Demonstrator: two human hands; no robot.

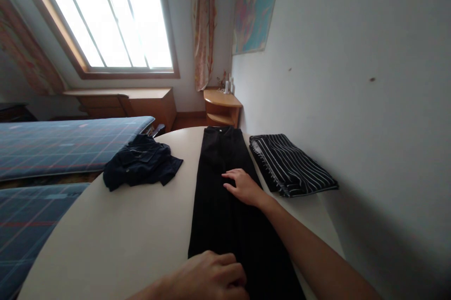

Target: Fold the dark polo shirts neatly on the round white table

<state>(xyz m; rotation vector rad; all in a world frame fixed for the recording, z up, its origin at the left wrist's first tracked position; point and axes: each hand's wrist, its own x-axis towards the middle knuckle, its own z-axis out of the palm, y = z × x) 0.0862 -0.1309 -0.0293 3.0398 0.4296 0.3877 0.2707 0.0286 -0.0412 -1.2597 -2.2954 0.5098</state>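
A pair of black trousers [214, 187] lies lengthwise on the pale round table [141, 225], waistband at the far edge and legs running toward me. My right hand [243, 186] rests on the upper part of the trousers, palm down, fingers stretched and slightly apart, holding nothing. Over the nearer trouser legs, at the bottom of the view, is my left hand [213, 274]. Its fingers are curled in, and their tips are hidden, so any fabric in them cannot be made out.
A crumpled dark navy garment [141, 161] lies at the table's left edge. Folded black cloth with white stripes [292, 164] sits on the right, near the wall [352, 126]. Beyond are blue plaid mattresses [70, 145], a wooden desk [148, 96] and a corner shelf [221, 98].
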